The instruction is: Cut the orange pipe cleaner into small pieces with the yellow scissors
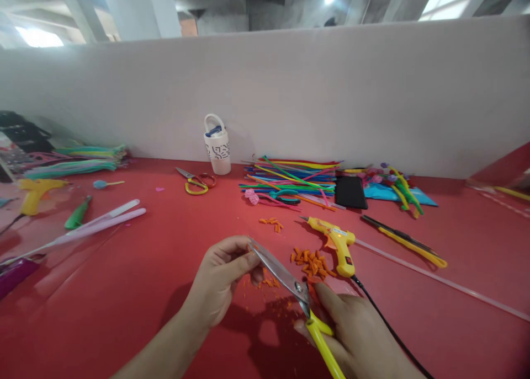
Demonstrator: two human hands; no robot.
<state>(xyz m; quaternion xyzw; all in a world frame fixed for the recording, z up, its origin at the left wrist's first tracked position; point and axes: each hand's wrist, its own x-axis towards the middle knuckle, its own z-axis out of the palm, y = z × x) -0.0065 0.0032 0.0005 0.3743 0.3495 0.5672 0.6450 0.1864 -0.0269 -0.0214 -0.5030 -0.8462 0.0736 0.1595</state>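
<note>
My right hand (pixel 356 335) grips yellow-handled scissors (pixel 285 279), their metal blades closed and pointing up-left. My left hand (pixel 221 277) is pinched at the blade tips; whatever it holds is too small to make out. Small orange pipe-cleaner pieces (pixel 312 263) lie in a heap just right of the blades, with orange crumbs (pixel 269 282) under them and a few more orange bits (pixel 271 223) farther back. All of this is over the red table (pixel 165 246).
A yellow glue gun (pixel 337 246) with a black cord lies right of the scissors. Behind are a bundle of coloured pipe cleaners (pixel 293 177), a black phone (pixel 350 192), a white cup (pixel 218 145), second scissors (pixel 196 181). A grey partition wall (pixel 290 92) closes the back.
</note>
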